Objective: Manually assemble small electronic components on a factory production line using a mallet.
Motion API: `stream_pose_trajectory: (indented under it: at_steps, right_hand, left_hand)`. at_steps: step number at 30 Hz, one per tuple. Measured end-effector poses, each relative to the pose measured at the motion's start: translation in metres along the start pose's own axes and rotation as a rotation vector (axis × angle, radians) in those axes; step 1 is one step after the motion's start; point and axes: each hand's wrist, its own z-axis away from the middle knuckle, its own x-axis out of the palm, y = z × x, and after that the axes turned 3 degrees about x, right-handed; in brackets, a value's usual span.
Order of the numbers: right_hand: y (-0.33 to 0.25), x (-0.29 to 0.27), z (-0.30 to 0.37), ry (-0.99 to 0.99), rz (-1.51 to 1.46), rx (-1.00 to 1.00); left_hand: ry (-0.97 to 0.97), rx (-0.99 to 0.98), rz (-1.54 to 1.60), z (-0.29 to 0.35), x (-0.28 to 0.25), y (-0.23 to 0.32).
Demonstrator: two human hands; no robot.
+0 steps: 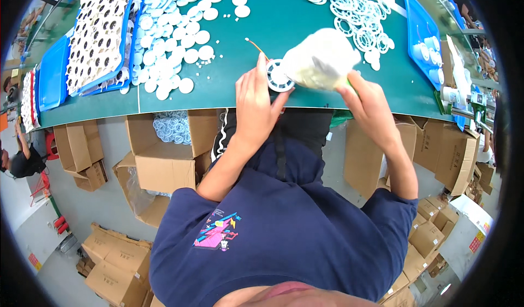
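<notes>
Between the thumb and fingers of my left hand (256,102) is a white round spoked plastic part (280,76), held near the table's front edge. An orange wire (254,46) sticks out past those fingertips. My right hand (371,102) grips a bulky whitish bundle (322,58) that looks wrapped in plastic, by a narrow green end. Its left side comes right up against the spoked part, partly overlapping it; whether they touch I cannot tell. What is inside the bundle is hidden.
White discs (174,39) lie heaped on the green table (245,77) at left, beside a tray of dark-holed parts (101,28). White rings (360,12) are piled at far right, near a blue tray (423,39) with white cylinders. Cardboard boxes (164,167) stand below.
</notes>
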Motion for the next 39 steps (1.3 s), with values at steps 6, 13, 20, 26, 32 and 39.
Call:
stream_pose_trajectory:
  at_steps: [6,13,20,26,32,39]
  right_hand:
    - [0.027,0.035,0.035,0.262,0.204,-0.308]
    - [-0.017,0.031,0.020,0.235,0.516,-0.465]
    - [-0.037,0.005,-0.020,0.256,0.551,-0.487]
    - [-0.041,0.007,-0.048,0.148,0.511,-0.368]
    - [-0.017,0.012,-0.047,0.259,0.372,-0.327]
    - [0.076,0.036,-0.081,0.667,0.412,-0.226]
  left_hand:
    - [-0.063,0.031,0.077,0.001,-0.004,-0.017]
    - [-0.008,-0.034,0.112,0.004,-0.001,-0.018]
    - [-0.039,-0.120,0.159,0.010,0.008,-0.022]
    - [0.025,-0.113,0.100,0.009,0.003,-0.014]
    - [0.026,-0.075,0.084,0.002,-0.001,-0.014]
    - [0.015,-0.034,0.105,0.003,0.002,-0.009]
